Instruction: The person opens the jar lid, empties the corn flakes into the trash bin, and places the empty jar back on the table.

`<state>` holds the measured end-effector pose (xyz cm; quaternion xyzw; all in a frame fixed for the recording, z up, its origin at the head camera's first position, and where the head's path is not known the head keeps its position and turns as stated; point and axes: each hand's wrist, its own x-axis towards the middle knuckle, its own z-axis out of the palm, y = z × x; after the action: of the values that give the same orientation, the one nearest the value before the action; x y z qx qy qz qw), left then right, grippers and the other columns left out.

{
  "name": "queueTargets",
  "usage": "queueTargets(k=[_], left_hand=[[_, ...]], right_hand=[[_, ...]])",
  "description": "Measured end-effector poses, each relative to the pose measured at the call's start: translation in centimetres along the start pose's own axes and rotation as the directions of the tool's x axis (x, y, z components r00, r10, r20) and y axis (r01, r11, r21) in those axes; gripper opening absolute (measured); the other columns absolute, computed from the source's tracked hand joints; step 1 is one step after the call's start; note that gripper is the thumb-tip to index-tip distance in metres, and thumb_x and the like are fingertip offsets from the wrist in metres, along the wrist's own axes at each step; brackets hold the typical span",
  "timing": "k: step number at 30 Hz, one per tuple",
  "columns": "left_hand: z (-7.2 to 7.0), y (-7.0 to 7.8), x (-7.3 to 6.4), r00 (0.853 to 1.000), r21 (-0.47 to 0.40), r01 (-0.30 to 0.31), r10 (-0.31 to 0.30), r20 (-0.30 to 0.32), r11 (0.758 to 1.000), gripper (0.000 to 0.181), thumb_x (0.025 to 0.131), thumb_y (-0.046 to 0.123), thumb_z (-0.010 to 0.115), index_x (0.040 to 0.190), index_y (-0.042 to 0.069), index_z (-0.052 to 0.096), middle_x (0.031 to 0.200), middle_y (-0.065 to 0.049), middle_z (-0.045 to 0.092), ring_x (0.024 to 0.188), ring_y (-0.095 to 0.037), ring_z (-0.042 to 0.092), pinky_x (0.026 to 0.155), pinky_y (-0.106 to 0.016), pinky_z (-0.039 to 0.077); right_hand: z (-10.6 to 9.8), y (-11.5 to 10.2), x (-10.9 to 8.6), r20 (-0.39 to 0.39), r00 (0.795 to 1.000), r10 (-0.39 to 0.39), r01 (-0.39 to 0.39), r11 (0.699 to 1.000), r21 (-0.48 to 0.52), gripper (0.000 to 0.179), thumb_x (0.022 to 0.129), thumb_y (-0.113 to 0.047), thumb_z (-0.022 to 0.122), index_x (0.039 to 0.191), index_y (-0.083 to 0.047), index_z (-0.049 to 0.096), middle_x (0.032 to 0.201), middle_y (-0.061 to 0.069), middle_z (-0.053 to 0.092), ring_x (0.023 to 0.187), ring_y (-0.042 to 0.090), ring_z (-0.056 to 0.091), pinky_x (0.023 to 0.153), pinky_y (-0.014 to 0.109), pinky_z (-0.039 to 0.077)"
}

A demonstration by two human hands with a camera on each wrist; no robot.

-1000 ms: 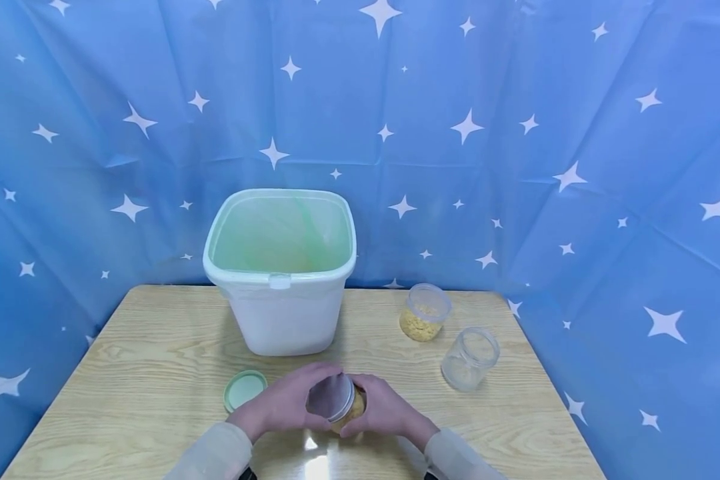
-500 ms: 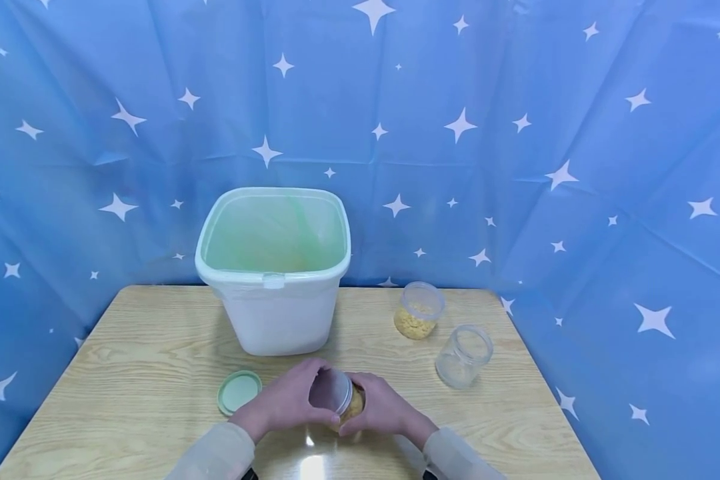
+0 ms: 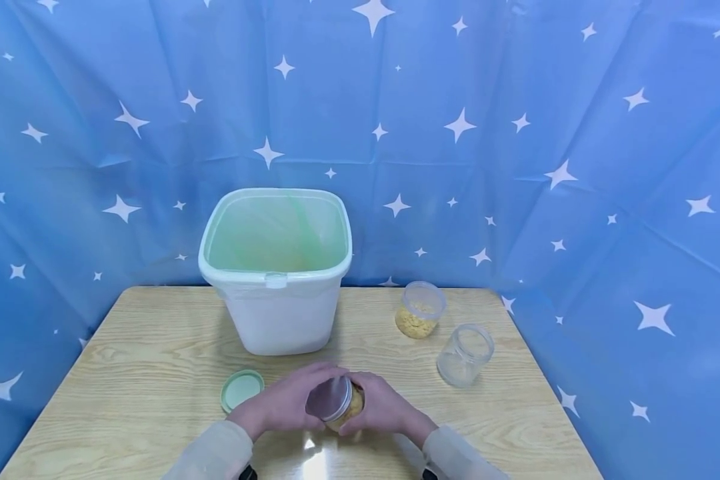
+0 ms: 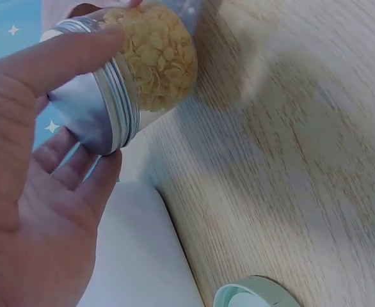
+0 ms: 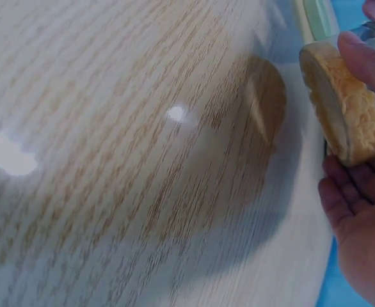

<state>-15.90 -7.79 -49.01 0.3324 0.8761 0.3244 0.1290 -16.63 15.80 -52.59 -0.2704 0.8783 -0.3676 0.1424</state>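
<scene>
A clear jar of yellow flakes (image 4: 159,61), topped by a silver screw lid (image 4: 85,112), is held tilted over the table between both hands. In the head view my left hand (image 3: 291,401) grips the lid, thumb on the near side and fingers on the far side. My right hand (image 3: 390,410) holds the jar's body from the right. The right wrist view shows the jar's base (image 5: 325,105) facing the camera, with the right thumb above and the fingers curled below. Flakes press against the glass inside. A pale green lid (image 3: 243,391) lies by the left wrist.
Behind the hands stands a large white bin (image 3: 285,320) with a green-tinted inside. To the right are a lidless-looking tub of yellow flakes (image 3: 417,320) and an upright clear glass jar (image 3: 463,363). A blue star-patterned curtain (image 3: 516,100) surrounds the wooden table (image 3: 156,333).
On the silver lid, my left thumb has shifted leftward and the fingers further right over the far rim. The right hand keeps its hold on the jar. The head view shifts slightly.
</scene>
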Motion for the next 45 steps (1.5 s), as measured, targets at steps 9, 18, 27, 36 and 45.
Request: queueTargets(k=[9, 18, 27, 36, 45], left_hand=[[0.31, -0.25, 0.2, 0.99, 0.007, 0.128, -0.128, -0.061, 0.992, 0.095, 0.068, 0.068, 0.075, 0.145, 0.025, 0.041, 0.142, 0.004, 0.05, 0.125, -0.018, 0.052, 0.097, -0.043, 0.049], [0.05, -0.29, 0.07, 1.0, -0.007, 0.027, -0.027, -0.004, 1.0, 0.1, 0.069, 0.041, 0.086, 0.152, 0.036, 0.029, 0.16, 0.002, 0.028, 0.143, -0.028, 0.037, 0.108, -0.055, 0.041], [-0.08, -0.08, 0.18, 1.0, 0.023, -0.006, 0.005, 0.028, 1.0, 0.092, 0.072, 0.02, 0.083, 0.148, 0.04, 0.036, 0.16, 0.003, 0.031, 0.142, -0.029, 0.039, 0.106, -0.054, 0.043], [0.06, -0.27, 0.47, 0.998, 0.059, 0.019, -0.015, -0.069, 0.998, 0.088, 0.072, 0.051, 0.081, 0.146, 0.019, 0.045, 0.149, -0.002, 0.048, 0.132, -0.024, 0.051, 0.105, -0.047, 0.047], [-0.04, -0.28, 0.49, 0.994, 0.069, 0.07, -0.064, -0.088, 0.995, 0.089, 0.071, 0.06, 0.078, 0.145, 0.022, 0.047, 0.141, -0.003, 0.053, 0.124, -0.023, 0.055, 0.098, -0.045, 0.05]], right_hand=[[0.0, 0.05, 0.23, -0.008, 1.0, -0.023, 0.023, 1.0, -0.004, 0.083, 0.062, -0.042, 0.089, 0.135, -0.027, 0.053, 0.115, -0.016, 0.063, 0.102, 0.003, 0.056, 0.09, 0.024, 0.048], [-0.05, 0.02, 0.29, -0.005, 0.999, -0.034, 0.034, 0.999, 0.02, 0.084, 0.063, -0.041, 0.089, 0.137, -0.028, 0.051, 0.12, -0.015, 0.062, 0.106, 0.003, 0.057, 0.094, 0.025, 0.047], [-0.01, 0.19, 0.07, 0.0, 1.0, -0.02, 0.02, 0.999, 0.029, 0.086, 0.063, -0.04, 0.09, 0.138, -0.03, 0.049, 0.118, -0.014, 0.062, 0.104, 0.003, 0.057, 0.09, 0.023, 0.048], [-0.06, 0.03, 0.13, -0.017, 1.0, -0.019, 0.02, 1.0, 0.016, 0.083, 0.062, -0.039, 0.089, 0.136, -0.023, 0.054, 0.115, -0.014, 0.063, 0.101, 0.002, 0.057, 0.089, 0.022, 0.048], [-0.06, 0.04, 0.19, -0.027, 0.999, -0.018, 0.018, 1.0, 0.008, 0.085, 0.063, -0.04, 0.089, 0.138, -0.023, 0.052, 0.117, -0.013, 0.063, 0.101, 0.002, 0.057, 0.09, 0.023, 0.048]])
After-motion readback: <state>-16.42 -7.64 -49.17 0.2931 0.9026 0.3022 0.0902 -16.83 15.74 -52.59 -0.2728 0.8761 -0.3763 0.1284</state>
